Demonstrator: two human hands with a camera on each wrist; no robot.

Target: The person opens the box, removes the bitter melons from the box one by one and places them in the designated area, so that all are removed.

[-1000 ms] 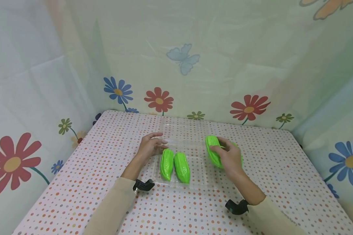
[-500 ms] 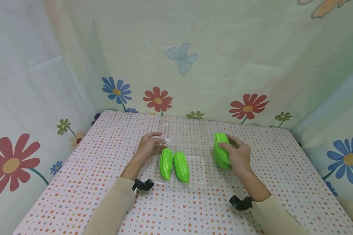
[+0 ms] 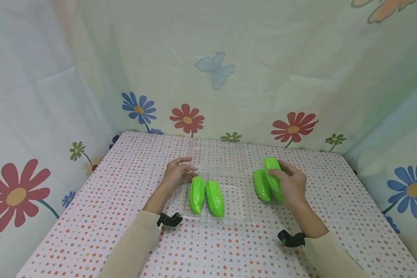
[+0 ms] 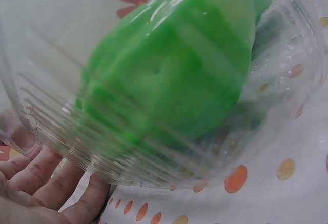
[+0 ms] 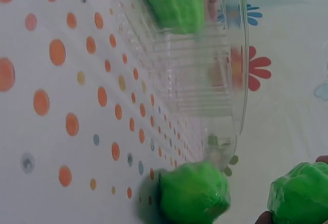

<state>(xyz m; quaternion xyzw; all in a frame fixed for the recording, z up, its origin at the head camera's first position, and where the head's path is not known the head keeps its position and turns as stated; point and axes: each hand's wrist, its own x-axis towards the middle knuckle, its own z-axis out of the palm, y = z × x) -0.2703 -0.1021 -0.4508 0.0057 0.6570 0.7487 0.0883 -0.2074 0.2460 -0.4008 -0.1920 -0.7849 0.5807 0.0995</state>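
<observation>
Four bright green ridged gourds [image 3: 206, 196], two inside the clear ribbed tray [image 3: 236, 210], sit on a white table [image 3: 90, 227] dotted orange, red and probably grey-blue, below pale green walls [image 3: 264, 77] printed with flowers and butterflies.

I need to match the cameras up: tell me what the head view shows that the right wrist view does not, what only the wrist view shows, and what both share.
Only the head view shows the left hand holding the clear plastic tray, two green toy gourds side by side in it, and the right hand gripping a gourd.

Only the right wrist view shows the tray's ribbed side wall up close.

Both show the gourd on the tablecloth beside the tray, the held gourd, and the dotted tablecloth.
</observation>
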